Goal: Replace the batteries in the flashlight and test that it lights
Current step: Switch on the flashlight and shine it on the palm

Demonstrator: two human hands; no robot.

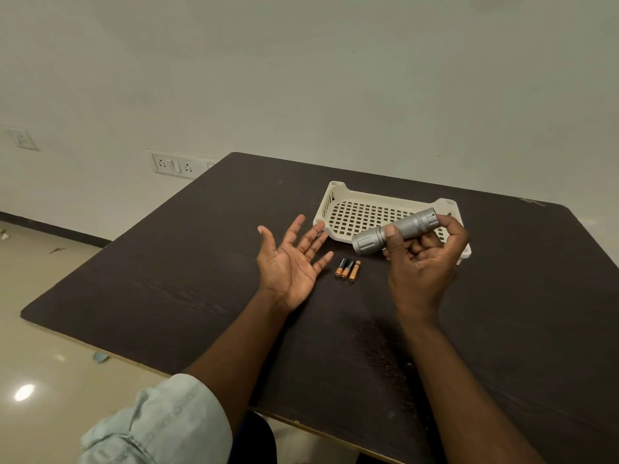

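Rolled sleeve [160, 420] nearest. Left hand [289, 262] palm-up, fingers spread, beside three batteries [347, 270]. Right hand [423, 259] gripping silver flashlight [397, 231] above basket [365, 209].

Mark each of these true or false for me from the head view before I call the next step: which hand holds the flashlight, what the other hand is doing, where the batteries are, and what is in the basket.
1. The right hand holds the flashlight. True.
2. The left hand grips a battery. False: it is open, palm up, and holds nothing.
3. Three batteries lie side by side on the table. True.
4. The batteries are inside the basket. False: they lie on the table in front of it.
5. The flashlight lies flat on the table. False: it is held up in front of the basket.
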